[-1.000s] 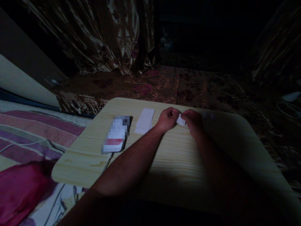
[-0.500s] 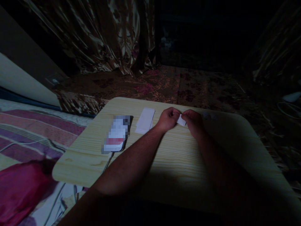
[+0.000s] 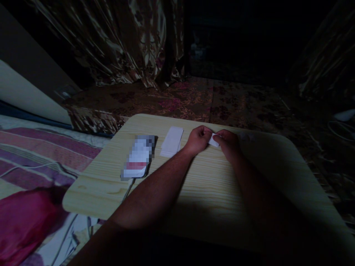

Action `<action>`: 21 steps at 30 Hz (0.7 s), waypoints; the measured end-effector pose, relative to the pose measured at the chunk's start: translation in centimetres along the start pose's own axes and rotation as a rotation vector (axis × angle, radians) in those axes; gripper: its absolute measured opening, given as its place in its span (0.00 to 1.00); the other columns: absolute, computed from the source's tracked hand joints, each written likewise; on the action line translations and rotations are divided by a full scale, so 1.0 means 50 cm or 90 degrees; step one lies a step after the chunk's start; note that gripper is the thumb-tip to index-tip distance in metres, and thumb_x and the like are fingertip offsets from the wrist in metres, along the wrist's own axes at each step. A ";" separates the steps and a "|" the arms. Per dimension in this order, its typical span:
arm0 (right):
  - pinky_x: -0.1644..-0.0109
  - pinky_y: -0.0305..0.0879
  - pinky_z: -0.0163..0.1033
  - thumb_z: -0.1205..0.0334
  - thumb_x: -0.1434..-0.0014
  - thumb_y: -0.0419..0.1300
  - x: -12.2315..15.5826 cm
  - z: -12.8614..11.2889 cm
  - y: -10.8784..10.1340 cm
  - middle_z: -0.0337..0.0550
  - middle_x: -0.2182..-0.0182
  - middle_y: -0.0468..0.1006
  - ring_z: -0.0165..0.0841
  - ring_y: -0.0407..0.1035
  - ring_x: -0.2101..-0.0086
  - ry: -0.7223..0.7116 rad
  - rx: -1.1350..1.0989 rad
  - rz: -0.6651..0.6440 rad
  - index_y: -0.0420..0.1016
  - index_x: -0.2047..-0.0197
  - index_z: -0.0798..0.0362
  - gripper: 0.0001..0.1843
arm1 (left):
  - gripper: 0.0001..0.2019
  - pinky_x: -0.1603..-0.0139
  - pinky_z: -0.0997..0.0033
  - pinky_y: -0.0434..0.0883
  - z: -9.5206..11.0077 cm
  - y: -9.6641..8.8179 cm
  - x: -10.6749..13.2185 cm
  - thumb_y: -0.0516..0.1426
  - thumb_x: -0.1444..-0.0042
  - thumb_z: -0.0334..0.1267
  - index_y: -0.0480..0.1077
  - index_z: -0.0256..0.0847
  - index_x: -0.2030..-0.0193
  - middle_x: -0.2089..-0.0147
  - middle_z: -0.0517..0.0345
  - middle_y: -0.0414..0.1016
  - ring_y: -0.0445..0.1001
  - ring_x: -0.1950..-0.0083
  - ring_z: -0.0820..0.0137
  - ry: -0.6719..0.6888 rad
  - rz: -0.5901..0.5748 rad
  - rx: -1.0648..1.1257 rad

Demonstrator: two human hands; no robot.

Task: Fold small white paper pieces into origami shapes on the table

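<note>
Head view: small white paper piece (image 3: 213, 140) pinched between fingertips of left hand (image 3: 197, 140) and right hand (image 3: 229, 142), both grips closed on it, low over far side of wooden worktop (image 3: 210, 192). White paper stack (image 3: 172, 141) just left of left hand; phone (image 3: 138, 157) further left.
</note>
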State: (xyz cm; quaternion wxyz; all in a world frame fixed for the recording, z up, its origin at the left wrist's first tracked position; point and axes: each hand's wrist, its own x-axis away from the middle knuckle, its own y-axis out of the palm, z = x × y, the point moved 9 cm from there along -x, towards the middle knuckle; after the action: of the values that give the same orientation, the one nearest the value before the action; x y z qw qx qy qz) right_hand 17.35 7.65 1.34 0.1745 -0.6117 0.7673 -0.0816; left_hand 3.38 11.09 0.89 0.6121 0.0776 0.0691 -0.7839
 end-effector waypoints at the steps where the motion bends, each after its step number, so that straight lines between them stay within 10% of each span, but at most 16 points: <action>1: 0.76 0.54 0.35 0.51 0.52 0.62 0.000 -0.001 -0.001 0.34 0.82 0.69 0.30 0.61 0.78 0.000 0.011 0.003 0.72 0.70 0.52 0.13 | 0.11 0.74 0.77 0.60 0.000 0.000 -0.001 0.57 0.46 0.43 0.70 0.36 0.68 0.76 0.62 0.66 0.60 0.75 0.78 0.001 0.001 0.000; 21: 0.77 0.52 0.33 0.55 0.52 0.62 0.005 -0.011 0.018 0.34 0.80 0.72 0.28 0.61 0.80 -0.003 -0.014 -0.054 0.70 0.73 0.53 0.10 | 0.10 0.76 0.77 0.59 -0.010 -0.012 -0.003 0.58 0.46 0.44 0.68 0.39 0.68 0.79 0.64 0.65 0.60 0.78 0.78 -0.029 0.043 0.070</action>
State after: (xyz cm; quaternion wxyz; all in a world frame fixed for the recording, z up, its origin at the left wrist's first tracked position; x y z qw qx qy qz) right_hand 16.30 7.58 1.52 0.1656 -0.6457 0.7412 -0.0792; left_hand 2.87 11.49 0.46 0.6343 0.0960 0.0093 -0.7670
